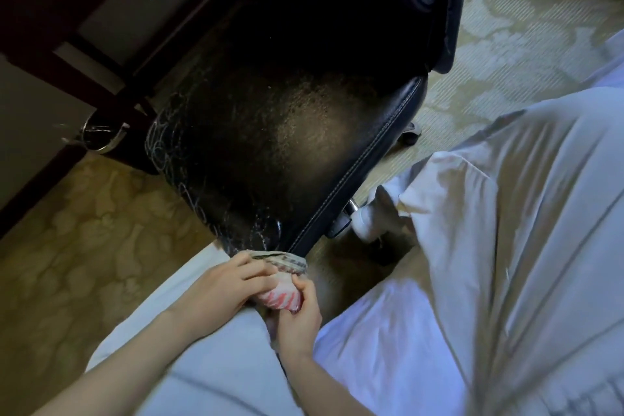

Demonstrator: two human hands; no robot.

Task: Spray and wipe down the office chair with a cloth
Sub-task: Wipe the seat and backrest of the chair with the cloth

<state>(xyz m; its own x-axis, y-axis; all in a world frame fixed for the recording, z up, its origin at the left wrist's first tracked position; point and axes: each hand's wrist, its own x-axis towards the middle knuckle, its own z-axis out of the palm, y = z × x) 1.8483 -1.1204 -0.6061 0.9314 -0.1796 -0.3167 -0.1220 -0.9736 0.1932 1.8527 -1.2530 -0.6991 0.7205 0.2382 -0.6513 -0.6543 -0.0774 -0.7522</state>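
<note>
A black leather office chair (270, 132) fills the middle of the view, its worn seat showing pale scuffs and white stitching along the right edge. At the seat's near corner a folded cloth (287, 284), pale with red stripes, is wrapped over the edge. My left hand (229, 280) lies on the cloth with its fingers curled over the top. My right hand (299, 317) grips the cloth's lower end from below. No spray bottle is in view.
White trousers (489, 246) cover my legs at the right and bottom, with a white shoe (366, 223) by the chair's base. A dark wooden desk (84, 54) stands at the upper left with a round bin (101, 132) beside it. Patterned carpet (84, 230) surrounds the chair.
</note>
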